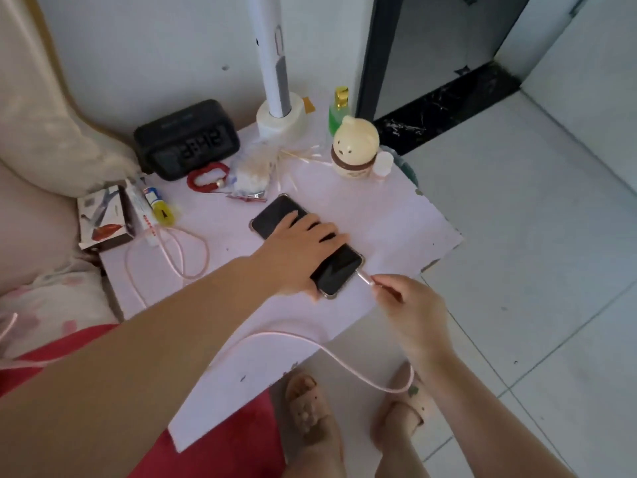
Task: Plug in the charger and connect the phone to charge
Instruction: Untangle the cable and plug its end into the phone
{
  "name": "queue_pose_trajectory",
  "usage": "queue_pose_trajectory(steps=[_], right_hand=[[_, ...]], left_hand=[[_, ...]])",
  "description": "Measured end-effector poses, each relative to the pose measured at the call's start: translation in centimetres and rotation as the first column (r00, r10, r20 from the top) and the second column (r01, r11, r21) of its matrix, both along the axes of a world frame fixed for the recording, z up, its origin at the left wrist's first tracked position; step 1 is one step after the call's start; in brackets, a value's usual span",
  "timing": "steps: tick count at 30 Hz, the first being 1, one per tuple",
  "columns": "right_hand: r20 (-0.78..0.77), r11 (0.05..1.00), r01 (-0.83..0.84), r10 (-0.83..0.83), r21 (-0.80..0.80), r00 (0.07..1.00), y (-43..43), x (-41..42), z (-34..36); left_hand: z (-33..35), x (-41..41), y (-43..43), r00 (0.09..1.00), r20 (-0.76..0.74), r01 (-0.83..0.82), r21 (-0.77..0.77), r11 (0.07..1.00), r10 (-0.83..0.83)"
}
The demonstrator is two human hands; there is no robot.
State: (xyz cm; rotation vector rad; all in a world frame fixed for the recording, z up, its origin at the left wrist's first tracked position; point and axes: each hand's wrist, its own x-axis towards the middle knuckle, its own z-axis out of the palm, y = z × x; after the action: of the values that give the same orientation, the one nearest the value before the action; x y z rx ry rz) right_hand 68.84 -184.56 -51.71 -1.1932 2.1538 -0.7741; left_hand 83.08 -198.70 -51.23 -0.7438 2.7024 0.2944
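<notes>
A black phone (339, 269) in a clear case lies screen up on the pale pink bedside table (389, 215). My left hand (300, 250) lies across its middle and grips it. My right hand (410, 305) pinches the plug (364, 279) of the pink charging cable (310, 343), and the plug's tip sits at the port in the phone's near end. The cable sags from that hand over the table's front edge, loops back on the table at the left, and runs off toward the bed. The charger brick is out of sight.
At the table's back stand a black digital clock (188, 141), a white lamp base (282, 120), a green bottle (339, 110) and a bear-shaped jar (356, 148). A red bracelet (206, 177), small boxes (103, 219) and tubes lie at the left. The bed borders the left, tiled floor (534, 253) the right.
</notes>
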Motion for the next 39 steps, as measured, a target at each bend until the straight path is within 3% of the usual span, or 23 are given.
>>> queue_pose_trajectory(steps=[8, 12, 25, 39], right_hand=[[0.169, 0.965, 0.216, -0.19, -0.152, 0.967, 2.0, 2.3, -2.1], [0.076, 0.973, 0.183, -0.174, -0.138, 0.982, 2.0, 2.4, -2.5], [-0.143, 0.925, 0.082, -0.144, -0.371, 0.979, 1.1, 2.2, -3.9], [-0.29, 0.917, -0.072, -0.048, -0.391, 0.956, 0.2, 1.9, -4.0]], left_hand=[[0.8, -0.8, 0.4, 0.999, -0.005, 0.048, -0.036, 0.998, -0.048], [1.0, -0.9, 0.6, 0.999, 0.017, 0.034, -0.035, 0.999, -0.034], [0.9, -0.8, 0.5, 0.999, 0.034, 0.035, -0.068, 0.997, -0.032], [1.0, -0.9, 0.7, 0.998, 0.053, 0.043, -0.068, 0.997, -0.039]])
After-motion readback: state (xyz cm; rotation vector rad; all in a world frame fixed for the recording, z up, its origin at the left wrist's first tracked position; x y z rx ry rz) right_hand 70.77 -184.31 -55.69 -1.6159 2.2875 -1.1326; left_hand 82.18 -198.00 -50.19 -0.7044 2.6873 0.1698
